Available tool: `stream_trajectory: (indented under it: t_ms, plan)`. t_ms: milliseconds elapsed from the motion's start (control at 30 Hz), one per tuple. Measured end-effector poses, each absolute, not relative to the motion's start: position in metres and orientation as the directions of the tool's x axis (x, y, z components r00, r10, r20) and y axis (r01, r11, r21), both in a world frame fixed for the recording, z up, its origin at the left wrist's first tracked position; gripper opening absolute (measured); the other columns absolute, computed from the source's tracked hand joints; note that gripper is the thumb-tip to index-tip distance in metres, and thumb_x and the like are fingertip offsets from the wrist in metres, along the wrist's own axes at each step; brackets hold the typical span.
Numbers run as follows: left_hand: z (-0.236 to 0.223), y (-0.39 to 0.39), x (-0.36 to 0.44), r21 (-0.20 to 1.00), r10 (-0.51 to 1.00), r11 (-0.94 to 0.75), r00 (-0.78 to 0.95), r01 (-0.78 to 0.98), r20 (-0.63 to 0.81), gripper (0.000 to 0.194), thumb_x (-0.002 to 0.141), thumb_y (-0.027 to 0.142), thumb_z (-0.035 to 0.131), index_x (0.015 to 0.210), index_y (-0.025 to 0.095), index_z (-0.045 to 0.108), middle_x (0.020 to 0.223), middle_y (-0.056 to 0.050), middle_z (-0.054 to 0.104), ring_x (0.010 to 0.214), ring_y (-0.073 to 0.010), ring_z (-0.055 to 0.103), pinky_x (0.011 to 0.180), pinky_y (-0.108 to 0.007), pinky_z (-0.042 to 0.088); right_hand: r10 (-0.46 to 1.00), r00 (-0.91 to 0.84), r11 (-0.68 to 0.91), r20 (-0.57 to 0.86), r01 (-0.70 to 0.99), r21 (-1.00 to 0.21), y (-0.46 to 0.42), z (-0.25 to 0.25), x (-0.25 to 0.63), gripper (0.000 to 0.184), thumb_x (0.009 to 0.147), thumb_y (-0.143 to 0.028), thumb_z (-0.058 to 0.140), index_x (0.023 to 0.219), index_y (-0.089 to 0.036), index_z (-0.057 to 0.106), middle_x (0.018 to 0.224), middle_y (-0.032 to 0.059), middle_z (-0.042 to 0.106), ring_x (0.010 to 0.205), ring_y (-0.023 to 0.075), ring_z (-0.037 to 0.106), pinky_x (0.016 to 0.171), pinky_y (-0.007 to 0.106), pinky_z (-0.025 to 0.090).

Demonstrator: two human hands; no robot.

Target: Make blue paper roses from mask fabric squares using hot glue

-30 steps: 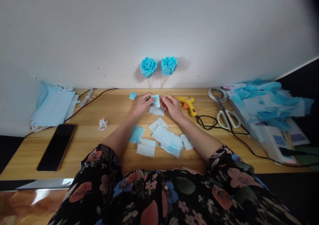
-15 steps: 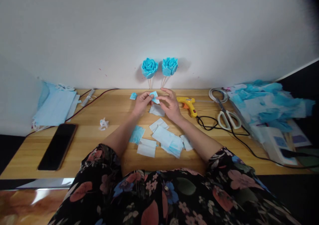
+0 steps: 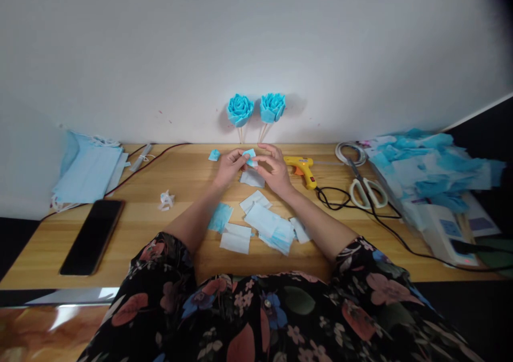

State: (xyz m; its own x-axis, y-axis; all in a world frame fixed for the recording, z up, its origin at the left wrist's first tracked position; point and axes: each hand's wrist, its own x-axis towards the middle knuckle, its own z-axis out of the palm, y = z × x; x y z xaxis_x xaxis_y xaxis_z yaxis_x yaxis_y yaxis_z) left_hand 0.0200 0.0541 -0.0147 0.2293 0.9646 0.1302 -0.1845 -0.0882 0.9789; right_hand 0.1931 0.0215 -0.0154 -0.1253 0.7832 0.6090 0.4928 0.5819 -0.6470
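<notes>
My left hand (image 3: 229,166) and my right hand (image 3: 274,168) meet over the far middle of the wooden table (image 3: 160,228). Both pinch a small blue fabric piece (image 3: 249,156) between thumb and fingertips, just above a pale fabric piece (image 3: 251,178) lying on the table. Several cut blue and white fabric pieces (image 3: 264,221) lie between my forearms. Two finished blue fabric roses (image 3: 255,109) on sticks lean against the wall behind my hands. A tiny blue scrap (image 3: 214,155) sits left of my left hand.
A yellow glue gun (image 3: 302,168) with a black cord lies right of my hands, then scissors (image 3: 364,188) and a heap of blue fabric (image 3: 428,164). A black phone (image 3: 93,236), a white scrap (image 3: 165,198) and a stack of face masks (image 3: 86,172) are on the left.
The blue piece went from a taller upright flap to a smaller folded shape. My right hand's fingers have spread and shifted up over it. Nothing else on the table moved.
</notes>
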Motion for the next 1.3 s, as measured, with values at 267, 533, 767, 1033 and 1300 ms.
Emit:
stream_trajectory:
  t_ms: [267,533,767,1033,1300]
  plan:
    - [-0.0136,0.0534,0.0203,0.983,0.961,-0.089,0.244,-0.163,0.127,0.043,0.074,0.057,0.078,0.076,0.017,0.063,0.055,0.003,0.057,0.052,-0.0087,0.048,0.055,-0.023,0.039,0.85,-0.057,0.5,0.523,0.396,-0.77,0.0192,-0.0134,0.1906,0.038,0.085,-0.026,0.067,0.122,-0.026,0.062,0.14,0.0119,0.059,0.133,0.0272,0.053,0.098,0.043,0.053]
    - [-0.0161,0.0555,0.0199,0.975,0.971,-0.082,0.202,-0.206,0.124,0.045,0.072,0.059,0.079,0.074,0.017,0.062,0.055,0.003,0.058,0.052,-0.008,0.049,0.055,-0.022,0.039,0.812,-0.074,0.545,0.58,0.454,-0.705,0.0216,-0.0171,0.1921,0.015,0.085,-0.022,0.067,0.1,-0.025,0.068,0.131,0.0095,0.064,0.129,0.0271,0.056,0.111,0.051,0.043]
    - [-0.0154,0.0551,0.0207,0.974,0.972,-0.09,0.195,-0.209,0.132,0.044,0.072,0.057,0.08,0.074,0.017,0.062,0.055,0.004,0.057,0.052,-0.0077,0.049,0.055,-0.022,0.039,0.797,-0.094,0.569,0.596,0.447,-0.69,0.023,-0.0174,0.1927,0.003,0.088,-0.025,0.067,0.089,-0.026,0.07,0.125,0.0083,0.066,0.12,0.026,0.061,0.107,0.05,0.045]
    - [-0.0128,0.0539,0.0214,0.982,0.966,-0.076,0.23,-0.174,0.115,0.045,0.07,0.058,0.081,0.074,0.016,0.063,0.054,0.003,0.057,0.052,-0.008,0.048,0.054,-0.022,0.038,0.857,-0.026,0.487,0.515,0.372,-0.791,0.0221,-0.0182,0.1905,0.032,0.082,-0.028,0.07,0.114,-0.026,0.064,0.13,0.0101,0.065,0.124,0.0273,0.059,0.097,0.046,0.054]
    - [-0.0102,0.0523,0.0221,0.986,0.961,-0.076,0.253,-0.151,0.113,0.046,0.069,0.059,0.081,0.073,0.016,0.065,0.053,0.003,0.055,0.051,-0.0077,0.046,0.053,-0.022,0.037,0.925,-0.019,0.373,0.38,0.242,-0.896,0.0215,-0.0171,0.1879,0.058,0.081,-0.032,0.069,0.136,-0.024,0.054,0.126,0.01,0.069,0.121,0.0264,0.063,0.095,0.043,0.056]
